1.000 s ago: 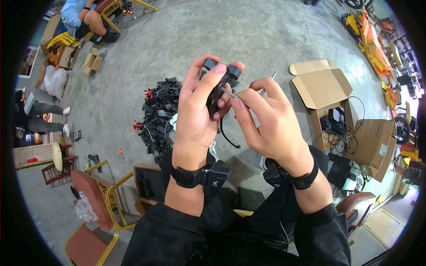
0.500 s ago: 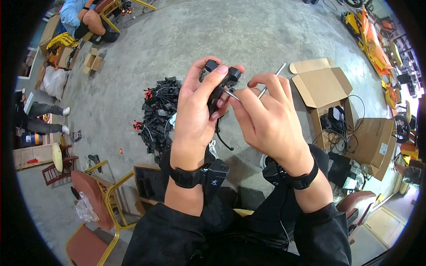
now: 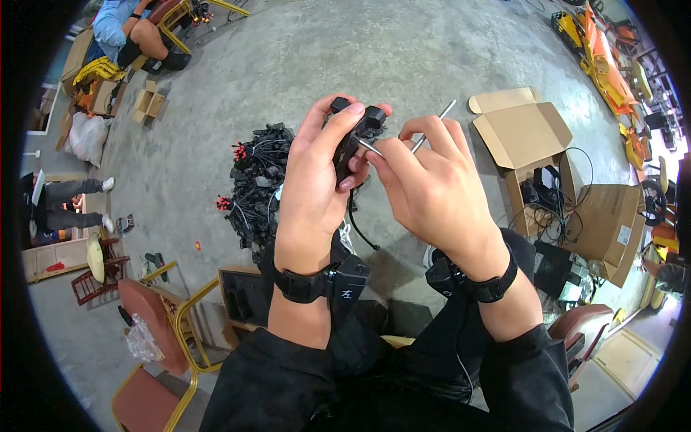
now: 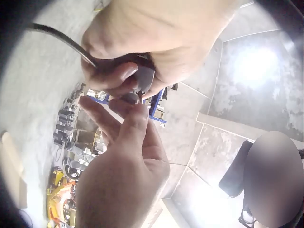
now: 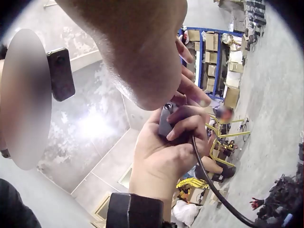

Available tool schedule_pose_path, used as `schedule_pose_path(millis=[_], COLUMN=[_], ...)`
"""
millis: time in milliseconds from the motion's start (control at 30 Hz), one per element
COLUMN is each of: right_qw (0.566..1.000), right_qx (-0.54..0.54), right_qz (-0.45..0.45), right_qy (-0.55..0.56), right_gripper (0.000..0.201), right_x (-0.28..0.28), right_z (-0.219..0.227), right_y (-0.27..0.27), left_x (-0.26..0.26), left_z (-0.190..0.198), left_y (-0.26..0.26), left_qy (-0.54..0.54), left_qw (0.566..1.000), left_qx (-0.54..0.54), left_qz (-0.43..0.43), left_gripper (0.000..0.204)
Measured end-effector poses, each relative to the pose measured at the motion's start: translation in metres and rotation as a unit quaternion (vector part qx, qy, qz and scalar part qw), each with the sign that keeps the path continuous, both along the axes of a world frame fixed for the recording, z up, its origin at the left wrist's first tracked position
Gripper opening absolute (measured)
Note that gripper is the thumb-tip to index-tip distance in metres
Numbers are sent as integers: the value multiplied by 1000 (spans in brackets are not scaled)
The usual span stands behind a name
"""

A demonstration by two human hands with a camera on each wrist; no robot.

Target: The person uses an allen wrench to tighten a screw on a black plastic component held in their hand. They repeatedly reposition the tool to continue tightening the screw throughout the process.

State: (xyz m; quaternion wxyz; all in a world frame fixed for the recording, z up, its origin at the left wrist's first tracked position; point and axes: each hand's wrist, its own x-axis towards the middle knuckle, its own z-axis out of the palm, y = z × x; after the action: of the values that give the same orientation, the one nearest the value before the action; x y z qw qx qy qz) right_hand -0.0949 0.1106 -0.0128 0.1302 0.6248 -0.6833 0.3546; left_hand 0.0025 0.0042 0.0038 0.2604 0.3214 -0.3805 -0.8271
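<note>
My left hand (image 3: 309, 173) grips a small black device (image 3: 348, 153) with two blocky knobs at its top end, the thumb lying along its upper part. A black cable (image 3: 358, 223) hangs from its lower end. In the left wrist view a small slotted detail shows on the end of the device's housing (image 4: 144, 76). My right hand (image 3: 439, 183) pinches a thin metal rod tool (image 3: 439, 122). One end of the tool meets the device's side; the other sticks out past the knuckles at an angle, the middle hidden by fingers.
On the concrete floor lies a pile of black parts (image 3: 255, 191) with red-tipped wires. An open cardboard box (image 3: 522, 137) with cables stands at right, a chair (image 3: 151, 317) at lower left. A seated person (image 3: 137, 39) is at upper left.
The rod's outer end has swung up and to the right, then slightly back left, as the right hand turned. The left hand keeps its hold on the device.
</note>
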Motion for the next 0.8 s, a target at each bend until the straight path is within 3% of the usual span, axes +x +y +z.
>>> schedule_pose_path(millis=[233, 333, 400, 433, 500, 533, 600, 633, 700, 733, 800], right_qw=[1000, 994, 965, 965, 832, 832, 761, 761, 843, 842, 929], right_qx=[7, 43, 131, 131, 209, 209, 197, 197, 158, 158, 110], right_qz=[6, 13, 11, 11, 66, 66, 79, 79, 66, 66, 55], right_qy=[0, -99, -228, -228, -510, -509, -613, -613, -511, -511, -348], right_gripper=[11, 8, 13, 13, 16, 16, 18, 18, 16, 16, 14], right_x=[-1, 3, 5, 5, 5, 5, 4, 4, 5, 5, 4], right_z=[-1, 0, 5, 12, 31, 32, 33, 32, 26, 21, 11], right_y=[0, 2, 3, 4, 7, 7, 6, 6, 5, 4, 4], left_x=[0, 1, 0, 0, 0, 0, 1, 1, 1, 1, 1], left_z=[-2, -3, -3, -3, -4, -5, -7, -8, -8, -6, -5], left_y=[-1, -2, -2, -1, -1, -1, -2, -3, -3, -2, -2], left_qy=[-5, -5, -3, -2, 0, 1, 3, 14, 25, 16, 8], left_qw=[1000, 1000, 1000, 1000, 1000, 1000, 1000, 1000, 1000, 1000, 1000], left_qx=[-11, -14, -19, -20, -22, -24, -25, -22, -18, -13, -8], left_qz=[-3, -1, -3, -1, 0, -1, -1, 0, 2, 6, 9], left_gripper=[18, 19, 19, 20, 20, 19, 19, 19, 19, 19, 19])
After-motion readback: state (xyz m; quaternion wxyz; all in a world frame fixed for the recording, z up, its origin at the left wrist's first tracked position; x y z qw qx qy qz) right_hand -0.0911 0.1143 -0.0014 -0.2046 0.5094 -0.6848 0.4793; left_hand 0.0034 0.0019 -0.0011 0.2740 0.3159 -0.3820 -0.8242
